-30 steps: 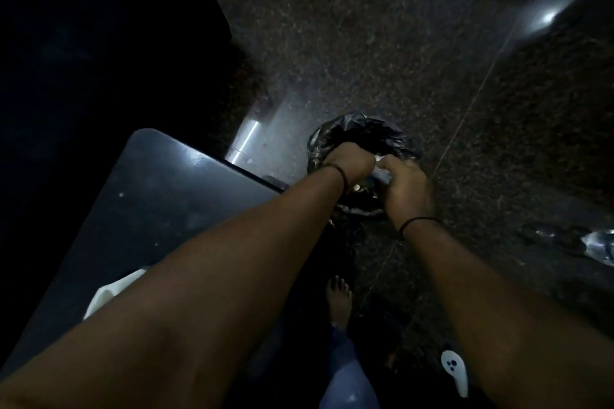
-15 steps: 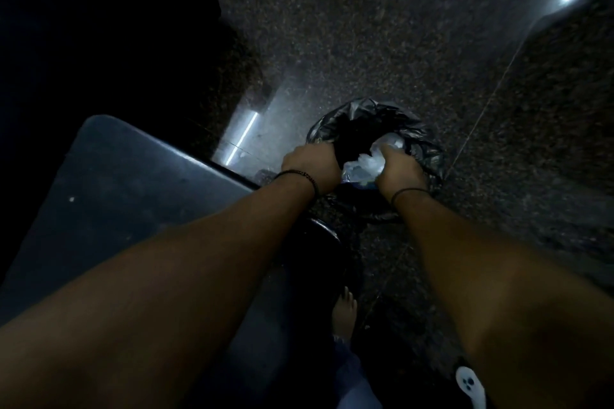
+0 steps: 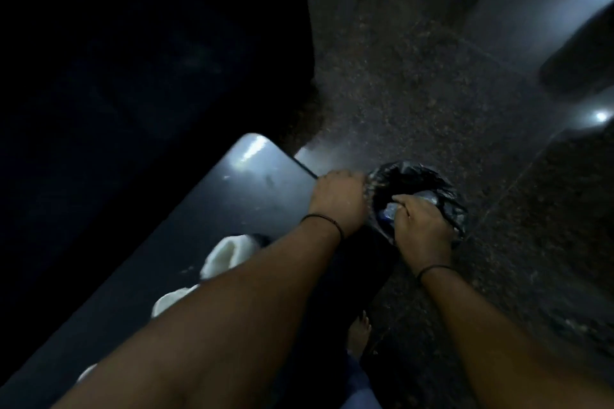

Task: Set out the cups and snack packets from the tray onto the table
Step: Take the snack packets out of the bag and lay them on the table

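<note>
Beside the dark table's (image 3: 212, 209) corner, left hand (image 3: 339, 201) grips the black bin liner's (image 3: 445, 206) rim; right hand (image 3: 420, 226) grips crumpled clear plastic (image 3: 390, 209).

Single view, head-worn, wide-angle: looks steeply down from above the lined bin (image 3: 418, 199) on the floor. Worktop (image 3: 206, 216) lies left of the bin; forearms fill the near foreground.

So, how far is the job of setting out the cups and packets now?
Done: at least two pale cups appear to stand on the dark table; no tray is in view. In hand: the left hand grips the rim of the black-lined bin on the floor, while the right hand holds a crumpled shiny packet over its opening. Left: unclear, the picture is too dark.
</note>
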